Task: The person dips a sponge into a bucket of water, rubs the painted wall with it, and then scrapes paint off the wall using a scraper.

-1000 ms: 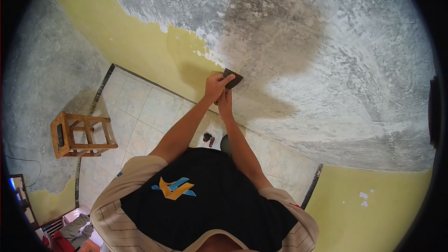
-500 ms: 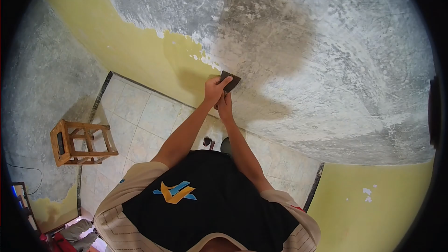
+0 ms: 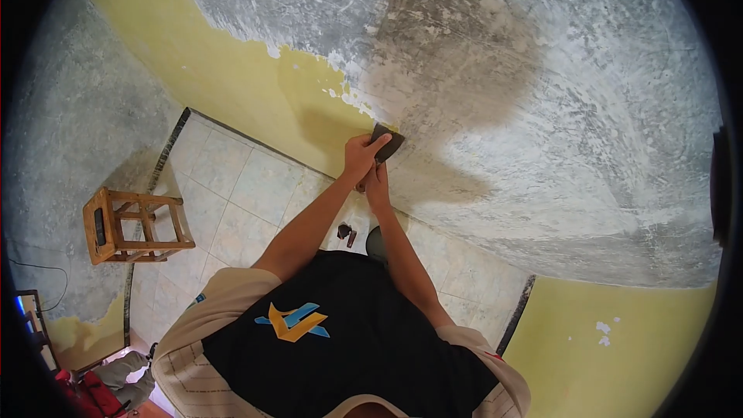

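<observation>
I have both hands on the scraper (image 3: 389, 144), its blade at the wall where yellow paint (image 3: 232, 70) meets bare gray plaster (image 3: 604, 108). The left hand's (image 3: 361, 156) fingers are closed on it, thumb laid along the blade; the right hand's (image 3: 377, 186) fingers look wrapped around the handle, mostly hidden from me. I judge this wall well advanced: a broad stretch is stripped, with a yellow band left toward the floor (image 3: 244, 186) and a ragged, flaking edge beside the blade. The side wall at my right is largely yellow, with only a few pale chips (image 3: 604, 329) missing.
</observation>
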A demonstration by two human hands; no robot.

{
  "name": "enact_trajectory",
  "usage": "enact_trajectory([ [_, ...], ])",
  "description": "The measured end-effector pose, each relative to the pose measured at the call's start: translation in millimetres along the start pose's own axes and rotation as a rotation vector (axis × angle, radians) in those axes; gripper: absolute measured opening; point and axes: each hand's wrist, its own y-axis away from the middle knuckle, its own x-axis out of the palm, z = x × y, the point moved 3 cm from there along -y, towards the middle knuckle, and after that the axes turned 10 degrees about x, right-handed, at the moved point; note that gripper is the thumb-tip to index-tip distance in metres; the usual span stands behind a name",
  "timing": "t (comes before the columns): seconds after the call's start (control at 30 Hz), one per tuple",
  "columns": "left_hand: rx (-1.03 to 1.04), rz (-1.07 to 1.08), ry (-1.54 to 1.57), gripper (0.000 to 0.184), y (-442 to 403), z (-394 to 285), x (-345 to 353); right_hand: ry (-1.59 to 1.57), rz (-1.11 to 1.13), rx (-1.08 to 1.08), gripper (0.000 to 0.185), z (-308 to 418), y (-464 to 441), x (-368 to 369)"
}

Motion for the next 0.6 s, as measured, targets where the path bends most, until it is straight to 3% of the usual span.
enact_trajectory([
  [0.23, -0.127, 0.002, 0.043, 0.041, 2, 6, 5, 0.113, 0.007, 0.035, 0.015, 12, 8, -4],
  [0.33, -0.039, -0.029, 0.093, 0.040, -1, 13, 9, 0.085, 0.027, 0.017, 0.015, 12, 2, -4],
  [0.43, -0.024, -0.035, 0.077, 0.049, -1, 7, 7, 0.060, 0.019, 0.012, 0.017, 14, 2, 0],
  [0.6, -0.060, -0.067, 0.079, 0.049, 2, 10, 10, 0.050, -0.017, 0.019, 0.017, 12, 2, -2],
])
